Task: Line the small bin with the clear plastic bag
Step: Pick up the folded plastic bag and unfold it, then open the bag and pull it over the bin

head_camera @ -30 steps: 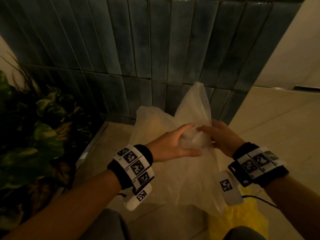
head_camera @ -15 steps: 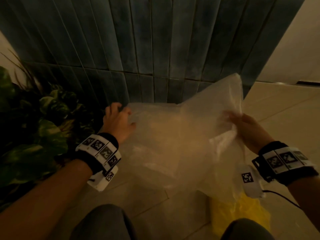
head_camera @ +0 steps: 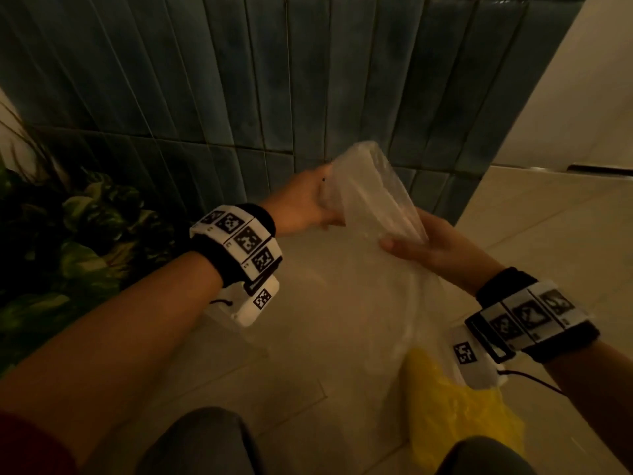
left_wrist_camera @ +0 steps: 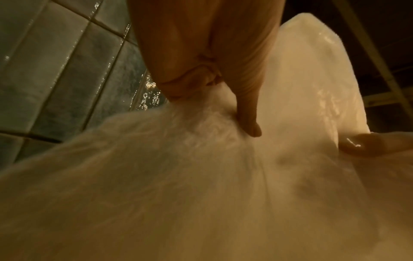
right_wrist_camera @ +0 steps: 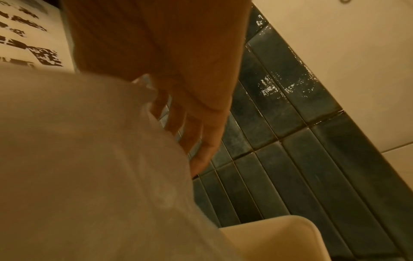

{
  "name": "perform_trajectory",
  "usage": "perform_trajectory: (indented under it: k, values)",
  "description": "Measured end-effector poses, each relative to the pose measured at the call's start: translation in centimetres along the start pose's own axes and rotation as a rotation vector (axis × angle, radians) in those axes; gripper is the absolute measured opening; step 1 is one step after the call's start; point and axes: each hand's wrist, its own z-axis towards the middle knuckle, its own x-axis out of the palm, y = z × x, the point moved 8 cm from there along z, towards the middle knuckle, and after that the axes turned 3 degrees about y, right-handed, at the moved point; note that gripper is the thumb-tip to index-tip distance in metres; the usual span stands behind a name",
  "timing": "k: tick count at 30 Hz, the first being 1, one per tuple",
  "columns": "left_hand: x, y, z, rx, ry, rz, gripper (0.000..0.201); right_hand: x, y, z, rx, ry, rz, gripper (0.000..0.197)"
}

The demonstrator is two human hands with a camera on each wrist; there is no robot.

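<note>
1. You held the clear plastic bag up in front of you, over the pale floor and close before the dark tiled wall; its lower part hung down between your wrists.
2. Your left hand was clenched on a gathered bunch of film, fingers curled round it and the thumb pressing in, as the left wrist view showed plainly.
3. Your right hand gripped the bag just beside the left, thumb on the near face and fingers behind the film.
4. The small bin was nowhere in any view, so I cannot tell how near it stood.
5. The bag looked very light, limp and slippery, with no stiffness of its own; it would likely cling to itself and billow rather than stay open.
6. I would judge the open rim the place to hold it, one hand on each layer, so the mouth could be parted; which end you held I cannot tell.
7. A yellow bag lay on the floor under your right wrist, and leafy plants stood to your left.
</note>
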Motion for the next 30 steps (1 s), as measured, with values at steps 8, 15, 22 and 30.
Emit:
perform_trajectory:
  k: [8, 15, 22, 30]
  values:
    - [-6.4, 3.9, -2.0, -0.166, -0.306, 0.03, 0.048, -2.0, -5.3, -0.2, 0.189, 0.053, -0.447, 0.032]
    - [-9.6, 7.0, -2.7, -0.257, -0.316, 0.022, 0.034, -5.0, -5.2, -1.0, 0.174, -0.16, -0.191, 0.039]
    - [-8.5, 7.2, -3.3, -0.213, -0.346, -0.105, 0.031, -8.5, -5.1, -1.0, 0.044, -0.575, 0.168, 0.033]
    - [-5.5, 3.6, -1.9, -0.114, -0.234, -0.026, 0.028, -6.4, 5.6, -0.8, -0.29, -0.817, -0.647, 0.07]
